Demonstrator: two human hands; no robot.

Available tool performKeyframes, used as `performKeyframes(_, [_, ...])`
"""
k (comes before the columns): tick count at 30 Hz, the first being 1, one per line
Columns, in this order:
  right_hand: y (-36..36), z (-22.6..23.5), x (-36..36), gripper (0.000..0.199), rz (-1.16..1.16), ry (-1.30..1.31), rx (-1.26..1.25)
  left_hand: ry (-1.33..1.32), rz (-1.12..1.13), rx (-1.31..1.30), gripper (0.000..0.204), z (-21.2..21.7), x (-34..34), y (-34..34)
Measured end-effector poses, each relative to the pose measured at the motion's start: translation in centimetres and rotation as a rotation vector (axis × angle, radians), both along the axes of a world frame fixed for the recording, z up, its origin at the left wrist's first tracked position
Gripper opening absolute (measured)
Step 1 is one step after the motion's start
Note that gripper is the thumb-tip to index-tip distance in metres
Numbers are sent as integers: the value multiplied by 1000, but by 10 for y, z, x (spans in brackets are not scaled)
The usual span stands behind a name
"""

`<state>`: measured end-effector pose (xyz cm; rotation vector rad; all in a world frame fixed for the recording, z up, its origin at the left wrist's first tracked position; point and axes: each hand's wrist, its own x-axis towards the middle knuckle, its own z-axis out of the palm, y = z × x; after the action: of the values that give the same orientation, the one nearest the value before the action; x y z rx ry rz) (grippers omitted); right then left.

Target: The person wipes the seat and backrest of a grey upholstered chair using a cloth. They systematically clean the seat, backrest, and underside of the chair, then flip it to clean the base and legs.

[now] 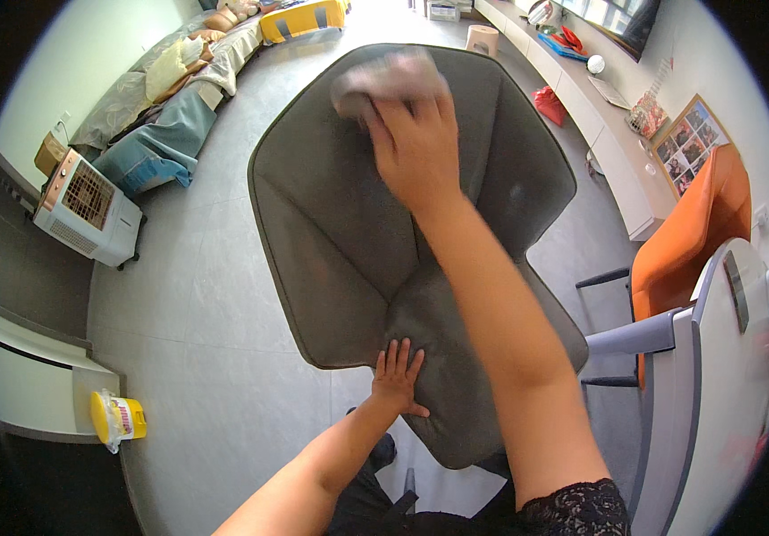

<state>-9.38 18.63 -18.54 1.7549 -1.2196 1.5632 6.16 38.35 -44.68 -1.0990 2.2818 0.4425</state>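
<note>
Here's my right hand (416,147) bunching a cloth (395,75) at the dark chair's (313,170) far end; left hand (394,384) splayed on the near seat (447,348), long axis running away.

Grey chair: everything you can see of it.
A dark grey chair, smooth and leather-like, stands on grey floor. The wide, angular backrest has seams, piped edges and a small pale spot on its right side. The narrower seat points toward the camera; the underside is hidden. The left hand lies spread on the seat's left edge; the right hand's grip holds a blurred cloth at the upper backrest.
</note>
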Motion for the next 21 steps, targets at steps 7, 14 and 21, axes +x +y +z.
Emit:
performKeyframes(7, [-27, -45, 7, 45, -294, 59, 136, -23, -6, 4, 138, 3, -2, -2])
performKeyframes(14, [17, -159, -56, 40, -75, 185, 158, 39, -33, -42, 139, -3, -6, -1])
performKeyframes(21, [-33, 4, -49, 45, -323, 232, -26, -25, -21, -19, 138, -1, -5, -1])
